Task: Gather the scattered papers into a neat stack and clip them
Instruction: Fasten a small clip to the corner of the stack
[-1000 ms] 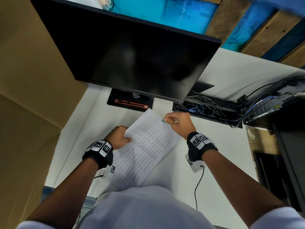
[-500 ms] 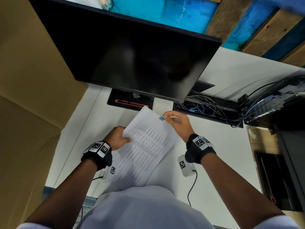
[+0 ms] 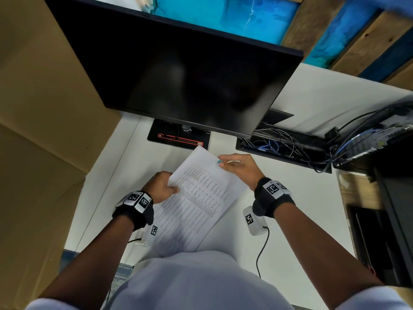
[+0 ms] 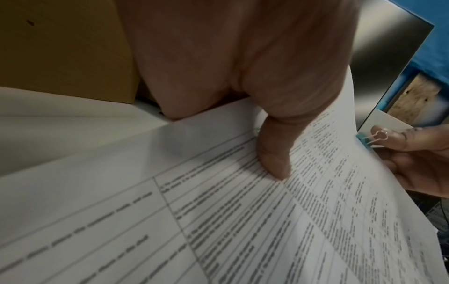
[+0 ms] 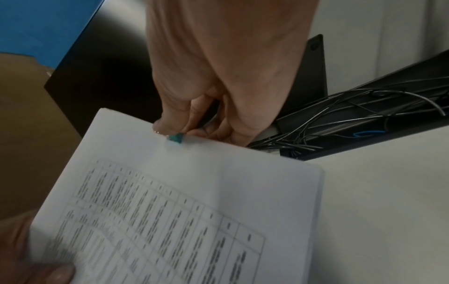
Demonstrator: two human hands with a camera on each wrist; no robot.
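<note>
A stack of printed papers [image 3: 201,198] is held tilted above the white desk [image 3: 290,209]. My left hand [image 3: 173,187] grips its left edge, thumb [image 4: 274,153] pressed on the top sheet. A small teal binder clip [image 3: 219,162] sits on the stack's top edge. My right hand [image 3: 223,162] pinches the clip between thumb and fingers. In the left wrist view the binder clip [image 4: 437,141] shows its wire handle lying against a right fingertip [image 4: 401,140]. In the right wrist view the binder clip [image 5: 175,138] bites the papers [image 5: 194,192].
A black monitor [image 3: 190,74] hangs close above the papers, its stand base [image 3: 178,139] just beyond them. A black cable tray [image 3: 290,146] lies at the right rear, with a computer [image 3: 380,139] further right. A cardboard box [image 3: 44,130] walls the left side.
The right hand's fingers have stretched out more at the clip and its wrist has turned slightly. The stack and left hand have barely shifted.
</note>
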